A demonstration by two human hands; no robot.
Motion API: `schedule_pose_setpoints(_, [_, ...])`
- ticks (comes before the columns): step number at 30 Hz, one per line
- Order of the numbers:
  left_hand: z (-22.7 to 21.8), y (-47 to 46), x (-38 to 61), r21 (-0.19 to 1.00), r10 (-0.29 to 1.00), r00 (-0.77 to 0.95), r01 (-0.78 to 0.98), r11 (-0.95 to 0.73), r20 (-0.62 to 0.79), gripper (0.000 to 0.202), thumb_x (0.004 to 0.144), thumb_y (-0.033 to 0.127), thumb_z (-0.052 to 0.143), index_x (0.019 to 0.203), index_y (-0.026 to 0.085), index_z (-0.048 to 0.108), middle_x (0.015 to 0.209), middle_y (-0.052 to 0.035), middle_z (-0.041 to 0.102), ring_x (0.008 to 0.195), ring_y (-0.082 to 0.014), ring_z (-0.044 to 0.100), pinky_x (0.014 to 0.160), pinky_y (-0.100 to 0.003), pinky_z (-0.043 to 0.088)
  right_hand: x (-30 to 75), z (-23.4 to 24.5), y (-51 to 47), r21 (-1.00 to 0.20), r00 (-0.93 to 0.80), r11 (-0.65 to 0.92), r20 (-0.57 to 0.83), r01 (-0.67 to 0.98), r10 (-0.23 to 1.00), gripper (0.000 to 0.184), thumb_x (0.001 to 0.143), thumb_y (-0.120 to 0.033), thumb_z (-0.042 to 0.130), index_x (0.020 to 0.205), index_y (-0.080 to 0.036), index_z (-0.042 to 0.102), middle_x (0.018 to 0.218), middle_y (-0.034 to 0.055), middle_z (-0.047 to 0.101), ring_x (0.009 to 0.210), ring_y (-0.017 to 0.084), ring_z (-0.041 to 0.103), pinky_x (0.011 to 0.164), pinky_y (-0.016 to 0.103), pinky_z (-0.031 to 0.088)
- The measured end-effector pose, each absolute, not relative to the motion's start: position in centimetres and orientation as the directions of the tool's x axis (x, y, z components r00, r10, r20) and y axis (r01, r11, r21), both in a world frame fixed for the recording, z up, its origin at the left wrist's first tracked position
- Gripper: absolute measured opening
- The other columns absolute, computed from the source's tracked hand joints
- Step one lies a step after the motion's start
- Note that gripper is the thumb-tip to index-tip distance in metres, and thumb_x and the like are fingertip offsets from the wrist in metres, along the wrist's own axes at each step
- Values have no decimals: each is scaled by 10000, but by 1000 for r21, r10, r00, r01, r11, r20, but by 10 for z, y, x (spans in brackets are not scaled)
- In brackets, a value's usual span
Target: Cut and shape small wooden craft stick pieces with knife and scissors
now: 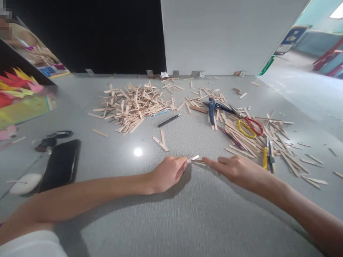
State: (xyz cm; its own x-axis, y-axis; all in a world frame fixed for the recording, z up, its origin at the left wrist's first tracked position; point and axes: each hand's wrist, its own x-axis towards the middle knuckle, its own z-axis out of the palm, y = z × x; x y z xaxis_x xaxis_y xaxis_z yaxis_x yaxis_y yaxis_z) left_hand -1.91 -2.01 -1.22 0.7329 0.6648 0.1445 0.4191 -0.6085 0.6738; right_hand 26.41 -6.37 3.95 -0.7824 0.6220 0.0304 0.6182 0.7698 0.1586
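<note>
My left hand is closed in a pinch on a pale wooden craft stick, whose rounded end sticks out to the right. My right hand faces it just to the right, index finger stretched along a thin pointed strip. That strip reaches the craft stick by the left fingertips; its kind is too small to tell. Two loose craft sticks lie in a V beyond my left hand. A yellow box cutter rests close to my right hand.
Beyond my hands lie a large craft stick pile, a black pen, blue-handled pliers and red-and-yellow scissors. On the left are a phone and a white mouse. An upright panel borders the back; another person sits far left.
</note>
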Motion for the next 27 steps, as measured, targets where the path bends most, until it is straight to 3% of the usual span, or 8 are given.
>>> schedule_pose_setpoints(3, [-15, -22, -18, 671, 705, 694, 454, -586, 145, 308, 1079, 202, 391, 814, 195, 547, 649, 22, 566, 532, -114, 481, 563, -240, 344, 276, 33, -50, 88, -807, 802, 69, 591, 587, 654, 986, 28, 435, 1603, -175, 508, 699, -54, 633, 491, 107, 505, 494, 282, 308])
schedule_pose_setpoints(8, [-15, -24, -19, 606, 658, 736, 452, -654, 161, 330, 1091, 214, 355, 812, 205, 530, 629, 32, 522, 521, -126, 439, 556, -260, 305, 227, 37, -110, 381, -698, 610, 152, 695, 700, 657, 828, 111, 451, 1443, -30, 634, 705, 2, 648, 469, 149, 541, 454, 297, 379])
schedule_pose_setpoints(11, [-14, -24, -20, 574, 603, 777, 414, -706, 182, 304, 1066, 186, 356, 817, 209, 530, 648, 24, 535, 531, -132, 428, 557, -267, 296, 204, 42, -138, 468, -649, 500, 239, 729, 723, 545, 851, 88, 450, 1333, 44, 699, 600, 0, 569, 443, 176, 530, 411, 301, 380])
schedule_pose_setpoints(13, [-14, -23, -20, 589, 609, 776, 417, -692, 166, 289, 1059, 181, 369, 817, 210, 525, 646, 24, 536, 534, -133, 432, 558, -262, 301, 208, 45, -134, 422, -660, 541, 218, 728, 719, 579, 820, 95, 478, 1344, 13, 708, 633, 4, 607, 450, 164, 555, 424, 291, 396])
schedule_pose_setpoints(17, [-13, -19, -18, 683, 646, 753, 405, -608, 128, 272, 1052, 152, 396, 817, 210, 520, 641, 34, 549, 531, -127, 478, 570, -238, 344, 244, 51, -88, 152, -735, 721, 68, 676, 674, 698, 811, 123, 509, 1459, -90, 655, 684, -44, 644, 445, 123, 582, 470, 279, 392])
schedule_pose_setpoints(22, [-12, -17, -17, 777, 657, 739, 322, -540, 150, 256, 986, 85, 409, 782, 216, 493, 616, 53, 539, 515, -111, 469, 596, -225, 374, 269, 44, -57, -139, -743, 745, 74, 653, 665, 414, 1062, -42, 508, 1420, -140, 692, 699, -27, 670, 542, 122, 629, 533, 268, 391])
schedule_pose_setpoints(24, [-11, -17, -17, 790, 663, 735, 317, -525, 145, 260, 999, 108, 404, 777, 218, 482, 608, 58, 527, 504, -106, 457, 588, -224, 369, 265, 40, -62, -137, -736, 738, 79, 661, 673, 420, 1070, -55, 502, 1441, -147, 676, 693, -35, 662, 531, 116, 602, 530, 267, 378])
schedule_pose_setpoints(27, [-10, -17, -17, 796, 672, 725, 316, -517, 149, 278, 1045, 177, 385, 786, 219, 478, 601, 63, 512, 491, -102, 449, 562, -224, 352, 252, 40, -82, 57, -725, 724, 94, 688, 682, 597, 946, 63, 486, 1508, -105, 601, 701, -42, 647, 477, 119, 535, 493, 281, 361])
